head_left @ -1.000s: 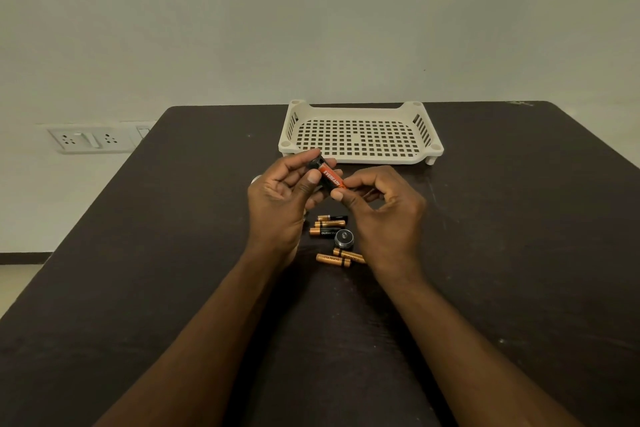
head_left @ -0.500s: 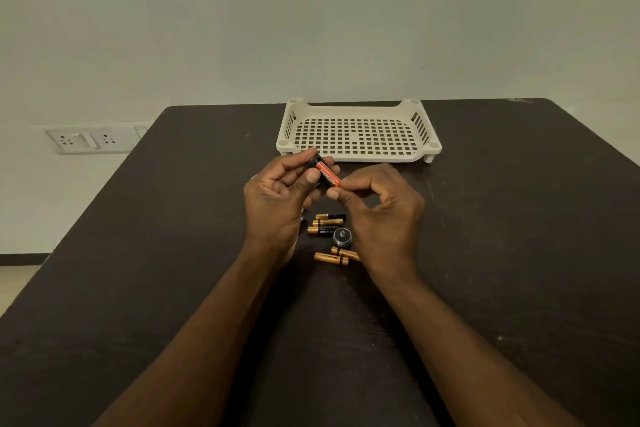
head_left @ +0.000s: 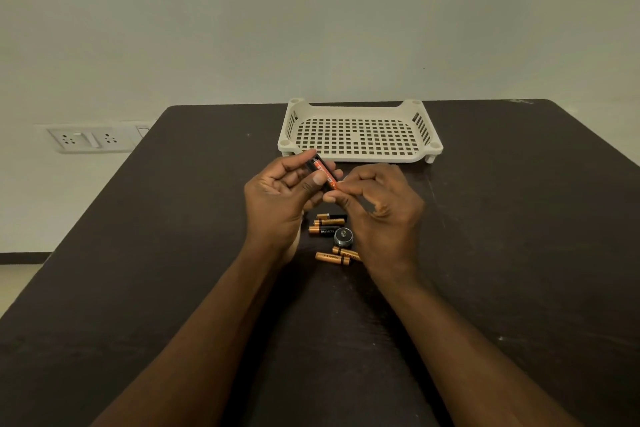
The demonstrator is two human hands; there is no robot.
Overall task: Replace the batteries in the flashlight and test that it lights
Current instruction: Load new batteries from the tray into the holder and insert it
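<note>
Pinched between both hands [head_left: 332, 198], flashlight [head_left: 323, 173], above batteries [head_left: 330, 229]

Both forearms reach forward and converge at mid-scene. The left hand [head_left: 277, 198] has its fingers curled, thumb pressed inward. The right hand [head_left: 381, 208] pinches with thumb and forefinger just beside it.

"DURACELL" reads plainly on one copper-and-black cylindrical battery [head_left: 323, 230] lying on the dark counter [head_left: 173, 253]. The same brand shows upside down on another copper-and-black battery [head_left: 331, 258]. Lettering on the orange-and-black held battery [head_left: 325, 174] is illegible.
</note>
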